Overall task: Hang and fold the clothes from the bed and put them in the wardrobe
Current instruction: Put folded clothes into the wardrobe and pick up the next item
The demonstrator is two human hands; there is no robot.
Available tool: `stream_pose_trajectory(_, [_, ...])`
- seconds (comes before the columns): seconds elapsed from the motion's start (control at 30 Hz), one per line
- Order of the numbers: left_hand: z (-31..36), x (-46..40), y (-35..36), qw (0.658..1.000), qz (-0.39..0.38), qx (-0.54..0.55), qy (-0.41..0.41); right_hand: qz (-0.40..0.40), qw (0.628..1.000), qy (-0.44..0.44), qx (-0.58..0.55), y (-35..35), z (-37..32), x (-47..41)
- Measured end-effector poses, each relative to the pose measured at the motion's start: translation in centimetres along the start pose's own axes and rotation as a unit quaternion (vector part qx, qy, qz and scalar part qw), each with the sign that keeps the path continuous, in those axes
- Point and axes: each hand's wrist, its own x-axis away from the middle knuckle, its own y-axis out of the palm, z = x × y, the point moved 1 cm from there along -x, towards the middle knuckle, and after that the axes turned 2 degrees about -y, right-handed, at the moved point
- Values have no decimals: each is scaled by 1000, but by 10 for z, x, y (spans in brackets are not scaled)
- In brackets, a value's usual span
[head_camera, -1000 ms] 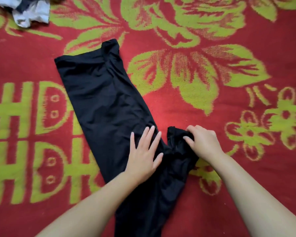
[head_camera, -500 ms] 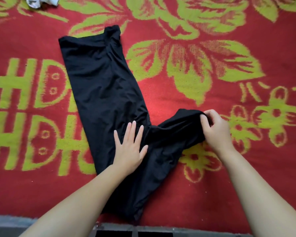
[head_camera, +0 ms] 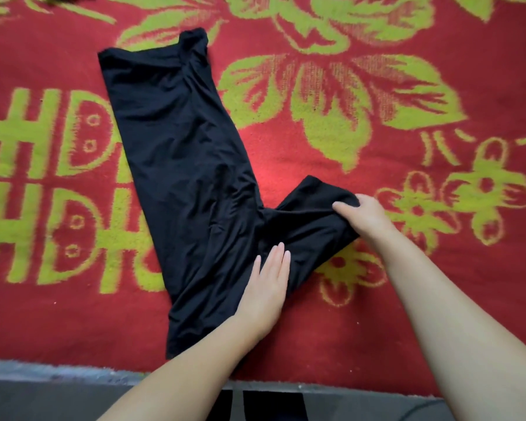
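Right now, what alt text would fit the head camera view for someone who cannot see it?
A black garment lies on a red blanket with green flowers. The left hand presses flat on it while the right hand grips a section pulled out to the right.

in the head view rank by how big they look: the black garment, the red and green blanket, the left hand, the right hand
1. red and green blanket, fills most of the view
2. black garment
3. left hand and right hand: look alike. The left lies flat, the right grips the cloth, so no ranking.
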Motion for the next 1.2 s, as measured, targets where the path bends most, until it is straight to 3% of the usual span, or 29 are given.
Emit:
stream_pose_trajectory(0.13, [-15,15,-1,993,-12,88,73,63,997,-32,32,-9,11,-3])
stream_pose_trajectory(0.2, [-18,21,2,986,-92,91,106,49,996,-14,76,-3,26,-1])
stream_pose_trajectory(0.23, [-20,21,1,985,-97,101,104,39,996,-11,81,-1,30,0])
stream_pose_trajectory(0.3, [-24,18,-3,989,-30,114,93,27,996,-18,84,-1,27,5])
stream_pose_trajectory(0.37, [-32,9,-4,992,66,99,36,36,993,-39,103,-6,15,13])
stream_pose_trajectory(0.4, [-37,6,-9,994,72,83,-17,43,991,-56,117,-8,4,20])
stream_pose_trajectory(0.47, [-52,-2,-13,995,26,23,-90,47,986,-100,127,-8,-20,36])
stream_pose_trajectory(0.53, [-60,-10,-16,995,-43,34,-81,41,980,-164,104,1,-48,57])
stream_pose_trajectory(0.6, [-74,-7,-21,992,-29,110,-52,14,968,-234,86,27,-77,79])
stream_pose_trajectory(0.7, [-102,18,-29,940,123,297,-115,-157,952,-246,97,85,-92,94])
stream_pose_trajectory(0.77, [-127,46,-28,905,162,334,-210,-243,934,-218,144,119,-87,96])
stream_pose_trajectory(0.83, [-143,67,-27,899,141,321,-264,-179,928,-253,207,130,-73,93])
stream_pose_trajectory(0.87, [-149,76,-27,912,145,288,-252,-144,919,-286,230,131,-66,93])
stream_pose_trajectory(0.93, [-149,83,-27,958,157,188,-150,-155,870,-358,301,129,-44,97])
stream_pose_trajectory(1.0, [-139,81,-19,992,75,93,-30,-216,784,-386,435,125,-17,100])
stream_pose_trajectory(1.07, [-126,80,-7,996,-81,39,26,-253,714,-388,525,120,4,100])
stream_pose_trajectory(1.1, [-124,81,-3,992,-123,23,34,-261,695,-390,544,116,8,100])
stream_pose_trajectory(1.2, [-130,90,1,993,-100,21,50,-294,629,-391,604,106,4,101])
